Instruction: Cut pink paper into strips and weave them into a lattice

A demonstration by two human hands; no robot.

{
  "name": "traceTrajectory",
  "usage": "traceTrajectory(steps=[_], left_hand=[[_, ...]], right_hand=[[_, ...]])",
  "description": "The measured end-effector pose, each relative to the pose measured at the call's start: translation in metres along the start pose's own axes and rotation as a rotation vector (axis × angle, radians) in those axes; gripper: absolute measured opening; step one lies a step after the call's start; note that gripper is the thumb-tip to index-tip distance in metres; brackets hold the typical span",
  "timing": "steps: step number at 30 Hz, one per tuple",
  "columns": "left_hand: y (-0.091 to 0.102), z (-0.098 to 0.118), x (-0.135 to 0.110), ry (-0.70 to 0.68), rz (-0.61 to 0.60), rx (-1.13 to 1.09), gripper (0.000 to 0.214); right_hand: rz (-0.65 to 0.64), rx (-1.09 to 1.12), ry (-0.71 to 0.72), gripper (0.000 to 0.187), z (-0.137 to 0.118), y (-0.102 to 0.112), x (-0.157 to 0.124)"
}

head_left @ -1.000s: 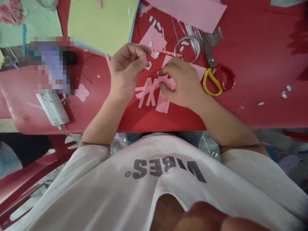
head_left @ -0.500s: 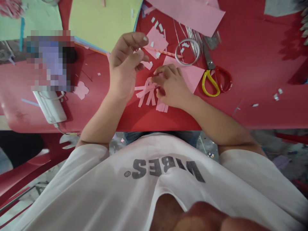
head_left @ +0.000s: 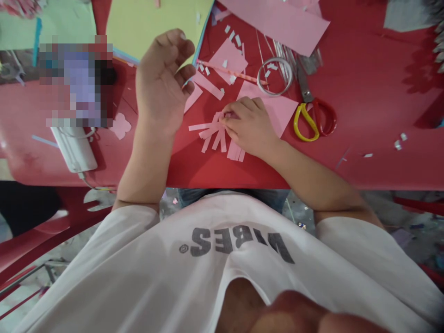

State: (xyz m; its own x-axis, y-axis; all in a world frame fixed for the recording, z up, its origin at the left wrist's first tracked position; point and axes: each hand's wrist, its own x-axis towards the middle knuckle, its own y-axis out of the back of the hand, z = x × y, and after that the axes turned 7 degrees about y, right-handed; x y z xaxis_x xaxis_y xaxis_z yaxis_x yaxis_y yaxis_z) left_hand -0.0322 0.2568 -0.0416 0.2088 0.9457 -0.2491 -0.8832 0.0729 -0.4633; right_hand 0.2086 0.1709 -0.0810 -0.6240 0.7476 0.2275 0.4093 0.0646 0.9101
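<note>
My right hand [head_left: 249, 125] is low over the table, its thumb and fingertips closed on the gathered end of several pink paper strips [head_left: 218, 138]. The strips fan out to the left and toward me. More pink strips [head_left: 237, 151] stick out from under that hand. Raised to the left, my left hand [head_left: 163, 78] has its fingers loosely curled and apart, with nothing visible in them. A pink square sheet [head_left: 282, 108] lies just beyond my right hand. Past both hands is a pink patterned pencil [head_left: 239, 74].
Scissors [head_left: 307, 118] with yellow and red handles lie right of my right hand, beside a roll of tape [head_left: 291, 76]. Yellow paper [head_left: 138, 27] is at the back left. A white power bank [head_left: 74, 150] sits near the left edge of the red table [head_left: 381, 111]. White paper scraps are scattered about.
My left hand has moved left and away from the strips, its fingers opening wider. My right thumb and fingers have closed on the strips' gathered end.
</note>
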Motion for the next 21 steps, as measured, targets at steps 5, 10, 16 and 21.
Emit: traceTrajectory(steps=[5, 10, 16, 21], left_hand=[[0.014, -0.011, 0.01, 0.058, -0.166, -0.021, 0.036], [-0.005, -0.008, -0.006, 0.031, -0.123, 0.013, 0.025], [-0.052, 0.006, -0.038, 0.01, 0.083, 0.015, 0.018], [-0.052, 0.001, -0.034, -0.021, 0.106, 0.021, 0.018]], right_hand=[[0.06, 0.049, -0.031, 0.011, 0.0, -0.006, 0.004], [0.058, 0.046, -0.181, 0.03, -0.006, 0.0, 0.015], [0.016, 0.023, -0.218, 0.031, -0.012, 0.017, 0.012], [-0.021, 0.09, -0.248, 0.025, -0.011, 0.017, 0.006]])
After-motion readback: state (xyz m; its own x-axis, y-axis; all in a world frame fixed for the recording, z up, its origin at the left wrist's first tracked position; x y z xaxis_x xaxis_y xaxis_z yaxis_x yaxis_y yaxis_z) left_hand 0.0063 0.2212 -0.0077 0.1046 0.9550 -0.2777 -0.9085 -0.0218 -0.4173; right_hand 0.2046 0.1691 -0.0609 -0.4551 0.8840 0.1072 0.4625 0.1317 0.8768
